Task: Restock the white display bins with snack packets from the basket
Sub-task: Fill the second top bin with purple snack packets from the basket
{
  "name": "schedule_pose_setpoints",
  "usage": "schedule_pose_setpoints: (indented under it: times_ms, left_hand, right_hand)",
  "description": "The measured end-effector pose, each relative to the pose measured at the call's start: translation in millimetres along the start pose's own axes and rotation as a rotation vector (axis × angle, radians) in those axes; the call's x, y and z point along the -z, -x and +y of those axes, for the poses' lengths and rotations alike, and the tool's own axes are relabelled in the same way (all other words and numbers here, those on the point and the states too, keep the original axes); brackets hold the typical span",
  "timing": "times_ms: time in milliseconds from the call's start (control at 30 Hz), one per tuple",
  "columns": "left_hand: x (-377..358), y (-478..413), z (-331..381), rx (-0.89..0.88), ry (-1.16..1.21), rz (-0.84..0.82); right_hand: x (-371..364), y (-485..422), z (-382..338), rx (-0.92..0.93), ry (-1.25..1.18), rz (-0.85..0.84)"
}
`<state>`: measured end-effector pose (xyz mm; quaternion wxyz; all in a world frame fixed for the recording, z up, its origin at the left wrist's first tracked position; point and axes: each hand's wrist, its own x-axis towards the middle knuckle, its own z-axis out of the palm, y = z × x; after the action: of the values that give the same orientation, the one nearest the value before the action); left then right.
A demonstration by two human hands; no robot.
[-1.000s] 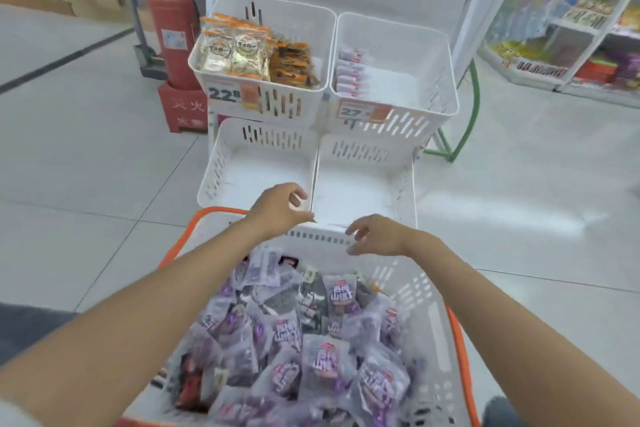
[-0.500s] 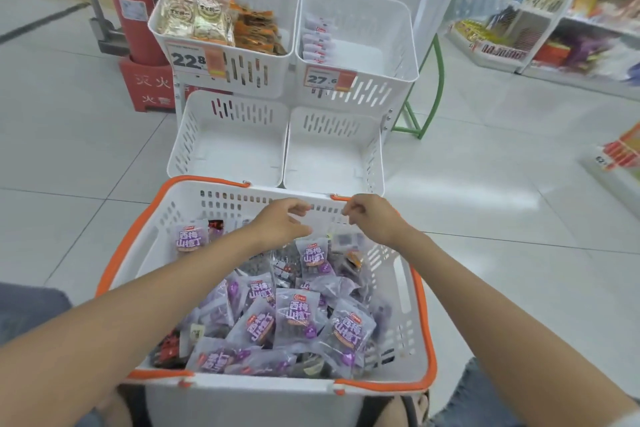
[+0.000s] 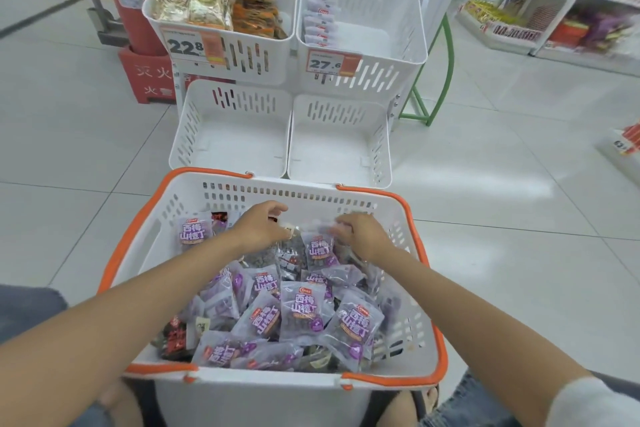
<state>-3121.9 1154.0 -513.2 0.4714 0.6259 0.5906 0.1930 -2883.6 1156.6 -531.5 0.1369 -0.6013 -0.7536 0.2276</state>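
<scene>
Right hand (image 3: 360, 236) looks pinched on top seam of a translucent purple plastic snack packet (image 3: 318, 250); left hand (image 3: 258, 229) curled alongside, hold unclear. Light, crinkly, slippery: grab seams.

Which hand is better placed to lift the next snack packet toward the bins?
Probably right. The right hand has fingers on the top edge of a purple packet, and the bin holding matching packets sits on its side.
</scene>
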Motion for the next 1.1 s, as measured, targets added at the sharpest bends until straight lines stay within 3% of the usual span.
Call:
schedule_pose_setpoints:
  times_ms: [67,200,267,367,400,467,600,667,700,767,867,1000,1100]
  left_hand:
    - [-3.1,1.0,7.9,-0.032,0.086,-0.066]
    - [-14.1,0.7,12.8,0.009,0.298,-0.119]
    - [-13.6,1.9,8.4,0.094,0.389,-0.075]
    - [-10.5,2.9,0.4,0.203,0.558,-0.087]
    - [-9.5,3.1,-1.2,0.217,0.619,-0.095]
    - [-5.8,4.5,-3.0,0.220,0.707,-0.092]
    - [4.0,5.5,-5.7,0.211,0.769,0.014]
    - [6.0,6.3,2.0,0.210,0.851,0.011]
    - [6.9,7.0,8.7,0.206,0.906,-0.030]
    - [8.6,6.0,21.8,0.170,0.955,-0.104]
    - [9.8,2.6,32.2,0.117,0.970,-0.056]
    - [17.3,1.0,33.7,0.115,0.923,-0.053]
    - [30.3,1.7,33.5,0.058,0.779,-0.084]
  right_hand:
    - [20.6,-8.5,-25.5,0.064,-0.171,0.009]
    - [40.2,-15.1,-53.6,0.050,-0.469,-0.177]
    - [29.7,-10.6,-33.9,-0.062,-0.386,-0.295]
    - [-9.6,14.9,7.8,-0.129,0.106,-0.566]
    - [-24.3,20.0,20.1,-0.107,0.200,-0.564]
    - [-27.3,23.6,20.9,-0.117,0.127,-0.401]
    - [22.2,1.3,-14.6,-0.209,-0.512,0.007]
    - [40.8,-6.1,-43.9,-0.246,-0.902,0.003]
    - [44.3,-8.0,-57.4,-0.236,-0.984,-0.030]
    - [44.1,-10.7,-75.5,-0.188,-0.978,-0.102]
    - [39.2,-11.9,-84.3,-0.117,-0.985,-0.211]
    - [50.5,-13.9,-83.2,-0.063,-0.823,-0.148]
    - [76.8,-16.7,-84.0,-0.041,-0.445,-0.138]
